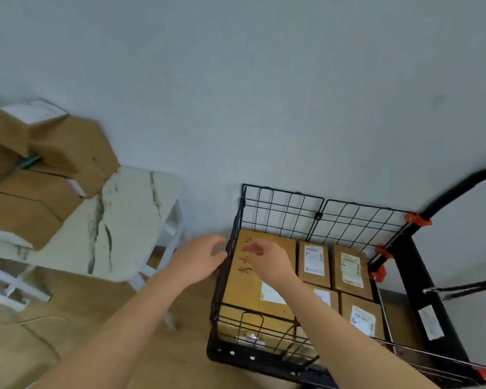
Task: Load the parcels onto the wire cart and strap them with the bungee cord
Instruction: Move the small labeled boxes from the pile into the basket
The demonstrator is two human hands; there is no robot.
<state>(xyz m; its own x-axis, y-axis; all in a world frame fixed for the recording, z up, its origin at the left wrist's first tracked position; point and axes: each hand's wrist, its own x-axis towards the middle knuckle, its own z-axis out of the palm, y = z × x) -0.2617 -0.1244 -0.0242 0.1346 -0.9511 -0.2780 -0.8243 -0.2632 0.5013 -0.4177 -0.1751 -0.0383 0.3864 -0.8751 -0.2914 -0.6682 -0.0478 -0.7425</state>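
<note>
A black wire cart (317, 214) with orange clips stands against the wall at the right. Inside it lie several brown cardboard parcels: a large one (247, 287) with handwriting on the left, and smaller labelled ones (313, 262) to its right. My left hand (201, 258) hovers just outside the cart's left wire wall, fingers loosely spread and holding nothing. My right hand (267, 261) hangs above the large parcel inside the cart, fingers loosely curled and holding nothing. More brown parcels (54, 161) are piled on a white marble-pattern table (118, 226) at the left. No bungee cord is plainly visible.
The cart's black handle (460, 189) rises at the far right, with a dark strap (466, 290) hanging off the frame. The table has white legs (169, 242) close to the cart's left side. Wooden floor (40, 332) lies below. A plain wall is behind.
</note>
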